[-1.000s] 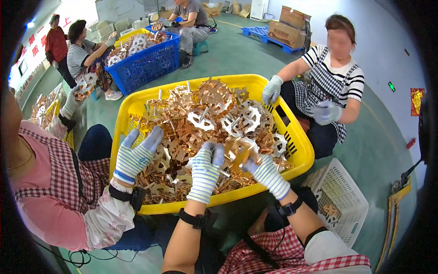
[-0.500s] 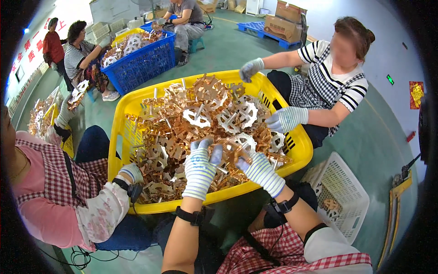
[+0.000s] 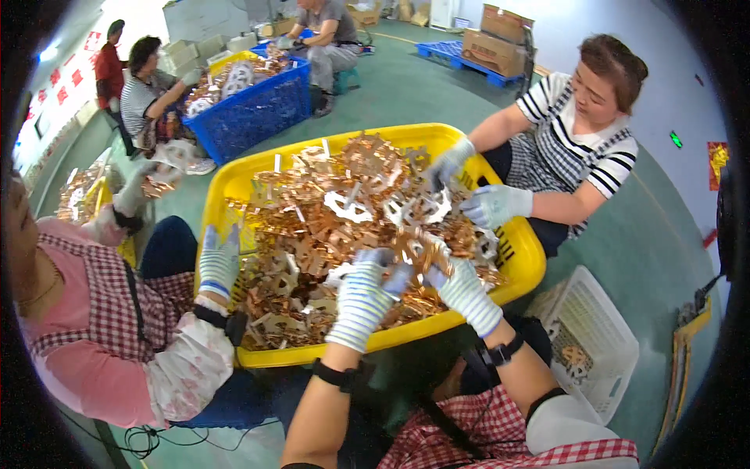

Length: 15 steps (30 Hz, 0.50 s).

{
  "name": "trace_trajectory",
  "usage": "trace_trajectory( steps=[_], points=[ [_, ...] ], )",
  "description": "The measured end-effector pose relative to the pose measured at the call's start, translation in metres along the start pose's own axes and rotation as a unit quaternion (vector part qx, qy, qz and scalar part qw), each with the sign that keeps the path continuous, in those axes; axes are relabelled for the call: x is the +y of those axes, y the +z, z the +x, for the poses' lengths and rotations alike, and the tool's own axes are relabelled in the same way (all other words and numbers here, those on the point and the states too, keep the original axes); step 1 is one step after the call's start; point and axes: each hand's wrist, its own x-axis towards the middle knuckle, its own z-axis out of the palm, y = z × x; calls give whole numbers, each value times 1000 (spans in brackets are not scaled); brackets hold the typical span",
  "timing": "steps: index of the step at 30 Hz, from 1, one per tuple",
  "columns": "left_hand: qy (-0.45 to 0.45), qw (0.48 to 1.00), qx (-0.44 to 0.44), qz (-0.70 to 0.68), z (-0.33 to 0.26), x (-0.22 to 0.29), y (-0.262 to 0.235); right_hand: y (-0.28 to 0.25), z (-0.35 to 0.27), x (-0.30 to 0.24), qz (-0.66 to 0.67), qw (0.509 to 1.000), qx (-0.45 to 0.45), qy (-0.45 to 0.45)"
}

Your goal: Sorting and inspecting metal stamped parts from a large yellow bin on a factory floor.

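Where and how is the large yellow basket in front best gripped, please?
The basket is probably best gripped by its rim at both ends, from outside, since that rim is broad and mostly exposed while metal parts fill the middle.

Blue-striped white gloves [image 3: 361, 306], black wristbands [image 3: 337, 377], a red-and-white checked apron [image 3: 500, 412] and a white sleeve [image 3: 564, 424] are worn.

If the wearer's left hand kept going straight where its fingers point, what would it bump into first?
Most likely the copper-coloured metal pieces heaped in the yellow basket, just ahead of the left hand. Depth and blur leave it unclear whether they already touch.
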Motion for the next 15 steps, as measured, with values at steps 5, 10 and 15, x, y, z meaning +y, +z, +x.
trace_trajectory(
  steps=[5, 10, 15],
  points=[
    [31, 991, -115, 67, -3, 14, 6, 3, -22, -44, -54, 997, -29, -56],
    [150, 981, -80, 89, 6, 54, -7, -20, 14, 28, -50, 990, 85, -97],
    [-115, 985, -95, 83, -8, 10, -30, -98, -27, -13, 242, 944, 201, -96]
  ],
)
